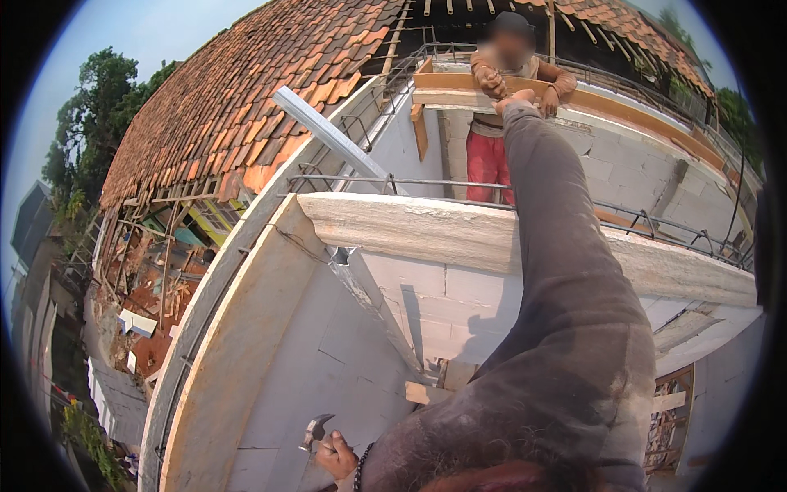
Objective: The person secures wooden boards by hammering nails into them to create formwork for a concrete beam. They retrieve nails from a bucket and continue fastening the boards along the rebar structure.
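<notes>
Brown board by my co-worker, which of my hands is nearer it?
Right. Your right hand is up at the board, though contact is unclear; your left hand is well below, toward the lower left, gripping a hammer.

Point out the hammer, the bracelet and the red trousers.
Hammer (314, 430), head view: on its metal head.
Bracelet (360, 467), head view: on its dark beads.
Red trousers (485, 162), head view: on the front.

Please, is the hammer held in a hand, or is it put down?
Held: the hammer is in the left hand, which is closed, with the metal head showing beyond the fist.
</notes>
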Action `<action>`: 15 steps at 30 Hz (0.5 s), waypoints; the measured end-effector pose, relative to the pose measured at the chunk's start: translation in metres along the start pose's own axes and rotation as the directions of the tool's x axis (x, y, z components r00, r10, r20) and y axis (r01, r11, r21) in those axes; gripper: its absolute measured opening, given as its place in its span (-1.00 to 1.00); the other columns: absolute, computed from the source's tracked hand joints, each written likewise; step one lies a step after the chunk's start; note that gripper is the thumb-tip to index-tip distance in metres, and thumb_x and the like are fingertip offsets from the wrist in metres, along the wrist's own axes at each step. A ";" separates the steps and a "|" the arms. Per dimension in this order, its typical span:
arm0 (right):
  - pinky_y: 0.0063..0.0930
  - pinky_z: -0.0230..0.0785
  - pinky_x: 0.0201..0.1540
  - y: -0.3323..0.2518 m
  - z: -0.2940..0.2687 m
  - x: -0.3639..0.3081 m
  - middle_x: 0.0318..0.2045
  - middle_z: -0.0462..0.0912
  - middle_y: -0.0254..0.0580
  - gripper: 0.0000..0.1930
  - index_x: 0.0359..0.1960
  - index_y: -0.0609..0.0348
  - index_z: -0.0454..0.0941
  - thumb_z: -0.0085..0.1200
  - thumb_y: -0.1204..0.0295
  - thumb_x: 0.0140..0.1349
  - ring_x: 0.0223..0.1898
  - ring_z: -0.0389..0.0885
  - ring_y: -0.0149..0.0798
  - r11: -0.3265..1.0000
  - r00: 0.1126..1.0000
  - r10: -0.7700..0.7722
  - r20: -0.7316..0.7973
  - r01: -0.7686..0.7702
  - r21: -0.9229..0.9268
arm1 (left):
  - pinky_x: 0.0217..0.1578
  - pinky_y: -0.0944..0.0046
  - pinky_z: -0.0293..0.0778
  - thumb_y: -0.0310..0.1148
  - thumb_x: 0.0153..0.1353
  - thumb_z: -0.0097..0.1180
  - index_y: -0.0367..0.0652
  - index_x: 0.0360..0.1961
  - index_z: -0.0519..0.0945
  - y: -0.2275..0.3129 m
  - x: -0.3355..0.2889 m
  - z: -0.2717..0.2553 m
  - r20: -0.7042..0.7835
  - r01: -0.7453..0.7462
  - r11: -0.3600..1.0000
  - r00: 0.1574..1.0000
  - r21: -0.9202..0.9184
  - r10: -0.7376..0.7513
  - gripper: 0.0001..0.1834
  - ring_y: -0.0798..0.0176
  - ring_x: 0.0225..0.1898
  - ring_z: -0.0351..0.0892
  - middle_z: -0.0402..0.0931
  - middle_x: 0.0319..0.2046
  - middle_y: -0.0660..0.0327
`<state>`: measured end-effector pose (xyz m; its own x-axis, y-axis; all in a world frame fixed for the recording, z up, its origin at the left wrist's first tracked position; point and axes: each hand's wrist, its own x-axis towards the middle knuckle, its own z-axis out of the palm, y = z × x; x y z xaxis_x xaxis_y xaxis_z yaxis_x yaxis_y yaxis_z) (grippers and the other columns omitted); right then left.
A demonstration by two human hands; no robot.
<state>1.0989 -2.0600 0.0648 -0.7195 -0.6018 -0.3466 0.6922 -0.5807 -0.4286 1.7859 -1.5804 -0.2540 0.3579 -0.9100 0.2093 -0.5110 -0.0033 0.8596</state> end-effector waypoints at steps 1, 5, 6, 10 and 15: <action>-0.05 0.23 0.51 -0.018 -0.004 0.016 0.57 0.30 -0.14 -0.33 0.58 0.02 0.24 -0.20 0.00 0.55 0.51 0.34 -0.13 0.998 0.998 -0.052 -0.018 0.052 -0.018 | -0.61 0.19 0.20 -0.21 0.50 0.11 -0.21 -0.58 0.41 0.018 0.004 0.007 0.025 0.013 1.000 1.000 -0.026 -0.013 -0.52 0.35 -0.69 0.32 0.33 -0.76 0.27; -0.07 0.39 0.36 0.012 -0.005 0.058 0.40 0.50 -0.09 -0.44 0.44 0.12 0.39 -0.15 0.15 0.51 0.35 0.51 -0.13 0.995 0.996 -0.047 -0.070 0.040 -0.093 | -0.62 0.25 0.22 -0.26 0.50 0.15 -0.19 -0.55 0.42 0.040 0.004 0.008 0.048 0.139 0.990 0.989 -0.021 -0.138 -0.57 0.44 -0.68 0.33 0.35 -0.73 0.35; -0.05 0.42 0.31 0.032 -0.008 0.072 0.35 0.56 -0.08 -0.47 0.39 0.13 0.44 -0.15 0.17 0.50 0.30 0.54 -0.13 0.994 0.996 -0.011 -0.090 0.001 -0.111 | -0.62 0.26 0.23 -0.27 0.50 0.16 -0.18 -0.54 0.42 0.033 0.002 0.009 0.040 0.170 0.984 0.985 -0.051 -0.168 -0.58 0.45 -0.67 0.33 0.36 -0.73 0.35; -0.08 0.45 0.12 0.016 -0.003 0.174 0.04 0.57 -0.05 -0.66 0.10 0.12 0.50 -0.08 0.18 0.49 0.08 0.57 -0.07 0.856 0.842 0.487 0.232 -0.513 0.066 | -0.62 0.25 0.23 -0.26 0.50 0.17 -0.19 -0.54 0.42 -0.024 -0.008 0.035 0.088 0.182 0.952 0.982 -0.247 -0.165 -0.57 0.45 -0.66 0.32 0.38 -0.73 0.34; -0.08 0.46 0.12 0.039 0.029 0.208 0.04 0.60 -0.07 -0.63 0.13 0.06 0.51 -0.01 0.13 0.46 0.08 0.58 -0.06 0.901 0.889 0.356 0.289 -0.409 0.146 | -0.61 0.24 0.19 -0.28 0.50 0.17 -0.23 -0.55 0.41 -0.049 -0.014 0.049 0.047 -0.007 0.994 0.999 -0.105 0.012 -0.56 0.47 -0.64 0.27 0.37 -0.72 0.36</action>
<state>0.9782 -2.2237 -0.0003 -0.3763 -0.9000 -0.2198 0.9259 -0.3571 -0.1231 1.7677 -1.5874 -0.3219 0.3150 -0.9283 0.1974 -0.4283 0.0466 0.9024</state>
